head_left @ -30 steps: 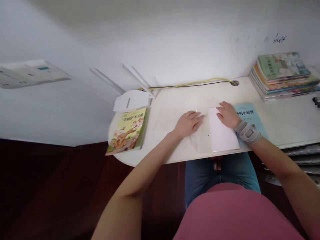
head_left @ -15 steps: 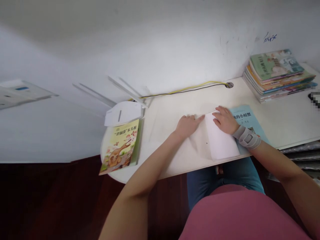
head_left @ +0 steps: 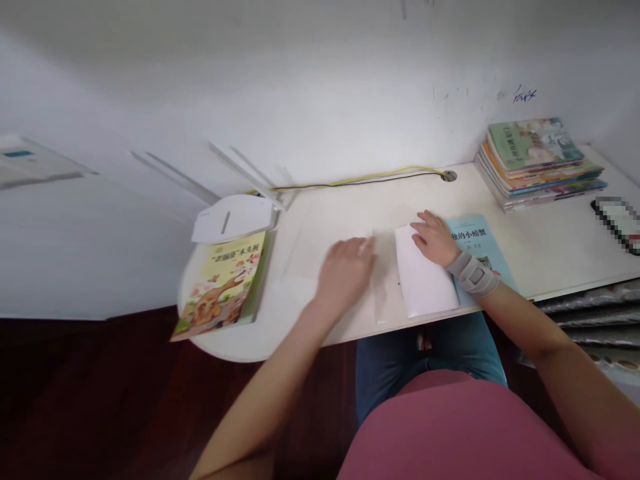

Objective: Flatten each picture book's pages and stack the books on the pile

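Note:
My right hand (head_left: 434,239), with a grey band on the wrist, lies with fingers spread on the top of a white page (head_left: 425,280). That page is beside the blue cover (head_left: 473,233) of a book, partly under my hand and wrist. My left hand (head_left: 346,273) is over the desk left of the page, blurred by motion, its fingers curled toward a clear plastic sheet (head_left: 383,280). Whether it grips the sheet is not plain. The sheet lies on the white desk, its edge standing left of the page.
At the left, a yellow-green book (head_left: 225,283) overhangs the desk (head_left: 225,347) edge, before a white router (head_left: 235,219). Cables (head_left: 360,179) run along the wall. A book stack (head_left: 543,160) and a phone (head_left: 620,223) are at the right.
My left hand has moved left, away from the page's edge, and its pointing finger has drawn in. My right hand stays on the page. The view has shifted slightly, showing more of the phone.

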Demonstrator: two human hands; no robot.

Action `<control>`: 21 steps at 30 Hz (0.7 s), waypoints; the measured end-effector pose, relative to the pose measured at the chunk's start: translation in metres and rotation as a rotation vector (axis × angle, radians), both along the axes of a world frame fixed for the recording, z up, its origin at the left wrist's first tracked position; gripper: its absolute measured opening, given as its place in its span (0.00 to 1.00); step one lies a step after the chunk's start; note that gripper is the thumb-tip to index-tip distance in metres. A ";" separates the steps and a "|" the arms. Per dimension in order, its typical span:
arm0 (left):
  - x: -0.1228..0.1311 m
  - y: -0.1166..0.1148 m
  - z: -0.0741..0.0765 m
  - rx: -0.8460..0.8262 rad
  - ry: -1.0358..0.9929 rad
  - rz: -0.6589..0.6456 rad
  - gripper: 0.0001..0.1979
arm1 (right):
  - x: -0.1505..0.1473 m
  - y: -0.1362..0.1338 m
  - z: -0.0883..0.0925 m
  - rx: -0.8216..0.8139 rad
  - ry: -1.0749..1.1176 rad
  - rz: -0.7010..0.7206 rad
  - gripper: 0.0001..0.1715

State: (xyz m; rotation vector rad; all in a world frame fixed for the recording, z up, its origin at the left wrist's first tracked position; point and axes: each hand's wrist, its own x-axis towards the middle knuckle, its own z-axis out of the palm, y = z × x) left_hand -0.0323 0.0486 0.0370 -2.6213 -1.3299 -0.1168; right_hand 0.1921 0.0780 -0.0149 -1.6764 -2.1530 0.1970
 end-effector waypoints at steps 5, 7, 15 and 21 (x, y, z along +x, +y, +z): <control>0.074 -0.074 -0.027 -0.027 -0.121 -0.418 0.32 | 0.023 0.013 0.000 -0.059 0.242 0.047 0.28; 0.094 -0.085 -0.036 -0.042 -0.103 -0.407 0.30 | 0.036 0.015 -0.001 -0.084 0.301 0.059 0.31; 0.099 -0.083 -0.060 -0.034 -0.118 -0.353 0.24 | 0.041 0.001 -0.017 0.002 0.214 0.107 0.34; 0.089 -0.077 -0.061 -0.015 -0.142 -0.406 0.23 | 0.038 0.000 -0.021 0.016 0.124 0.056 0.32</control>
